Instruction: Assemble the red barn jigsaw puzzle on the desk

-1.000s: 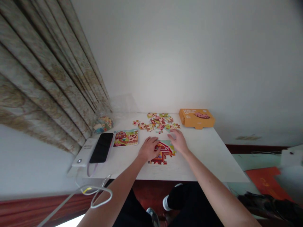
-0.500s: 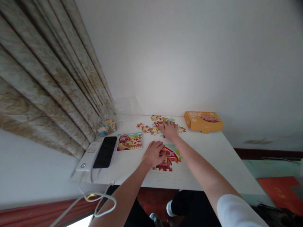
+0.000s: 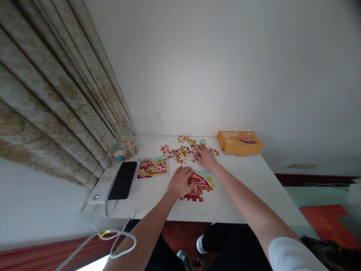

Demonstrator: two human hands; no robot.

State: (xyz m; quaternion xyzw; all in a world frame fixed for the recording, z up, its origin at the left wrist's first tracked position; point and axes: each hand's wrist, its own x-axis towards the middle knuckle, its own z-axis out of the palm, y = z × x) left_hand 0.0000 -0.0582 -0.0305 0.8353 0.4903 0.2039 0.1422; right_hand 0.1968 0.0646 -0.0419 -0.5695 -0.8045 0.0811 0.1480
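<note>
My left hand (image 3: 180, 183) lies with its fingers stretched out over the left side of a partly joined jigsaw puzzle (image 3: 203, 182), which shows a red barn. The puzzle's lower right edge is uneven. Farther back, my right hand (image 3: 207, 157) is spread low over loose puzzle pieces (image 3: 182, 153), its fingertips at the right part of the pile. Whatever lies under those fingers is hidden. To the left of the puzzle is a picture card (image 3: 152, 167) with a barn and a spotted cow.
An orange puzzle box (image 3: 240, 143) stands at the back right of the white table (image 3: 242, 188). At left lie a black phone (image 3: 123, 180), a white box (image 3: 102, 184) and a clear bag of pieces (image 3: 124, 149). A white cable (image 3: 124, 234) hangs near my left forearm.
My right hand has shifted slightly right and nearer over the loose pieces, and some pieces lie differently. My left hand stays on the puzzle. The whole view has moved a little.
</note>
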